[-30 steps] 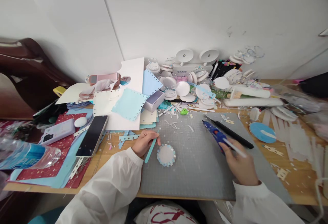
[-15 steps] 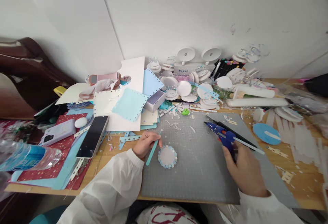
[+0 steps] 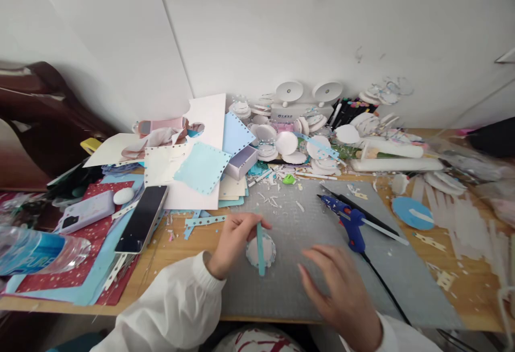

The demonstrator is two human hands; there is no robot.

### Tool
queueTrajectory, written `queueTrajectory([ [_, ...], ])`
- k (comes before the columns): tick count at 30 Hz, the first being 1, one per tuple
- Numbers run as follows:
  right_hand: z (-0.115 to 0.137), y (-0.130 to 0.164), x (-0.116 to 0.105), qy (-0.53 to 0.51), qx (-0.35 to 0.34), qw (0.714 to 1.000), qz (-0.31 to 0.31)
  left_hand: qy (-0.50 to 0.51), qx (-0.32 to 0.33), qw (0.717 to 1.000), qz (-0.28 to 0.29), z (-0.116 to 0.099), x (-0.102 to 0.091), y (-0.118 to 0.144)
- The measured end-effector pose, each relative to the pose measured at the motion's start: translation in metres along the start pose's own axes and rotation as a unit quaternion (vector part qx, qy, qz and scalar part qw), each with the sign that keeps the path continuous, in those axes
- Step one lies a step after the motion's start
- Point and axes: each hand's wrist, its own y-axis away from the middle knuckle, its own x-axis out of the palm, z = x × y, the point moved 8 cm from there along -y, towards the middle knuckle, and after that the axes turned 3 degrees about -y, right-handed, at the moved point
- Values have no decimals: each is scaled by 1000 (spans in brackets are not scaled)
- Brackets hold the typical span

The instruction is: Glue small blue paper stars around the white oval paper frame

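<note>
My left hand pinches the upper end of a teal strip, which hangs over a round white disc edged with pale blue bits. The disc lies on the grey cutting mat and is partly hidden by the strip. My right hand, fingers apart and holding nothing, hovers over the mat to the right of the disc. Beyond it a blue hot glue gun rests on its side, with a white glue stick poking out of its back and its cord running toward the front edge.
Perforated paper sheets and a black phone lie to the left, beside a water bottle. Many white discs are heaped along the wall. A blue circle and scraps lie at the right.
My right hand has let go of the glue gun and come left, toward the disc. My left hand has moved right, bringing the teal strip over the disc.
</note>
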Motion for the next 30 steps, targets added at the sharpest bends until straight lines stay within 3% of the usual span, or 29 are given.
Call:
queueTrajectory([
  [5,25,-31,19,-45,-104,993,-26,-32,5,999,42,-13,21,17],
  [10,36,-45,32,-53,-198,978,-36,-85,27,996,32,-13,19,19],
  [15,32,-44,36,-58,-228,971,-49,-115,10,992,59,-6,21,18],
  [17,17,-44,33,-133,-179,974,-47,-153,33,986,54,-8,15,20],
  [19,-4,-43,32,-201,-105,973,-46,-219,112,968,45,-17,7,23],
  [21,-25,-40,30,-234,-32,969,-67,-293,222,927,73,-25,6,29],
  [23,-44,-37,27,-261,37,958,-114,-359,283,882,115,-21,8,33],
  [26,-64,-34,32,-321,135,924,-159,-422,293,843,162,-5,11,27],
  [30,-74,-37,49,-397,196,885,-148,-446,284,830,177,4,15,9],
])
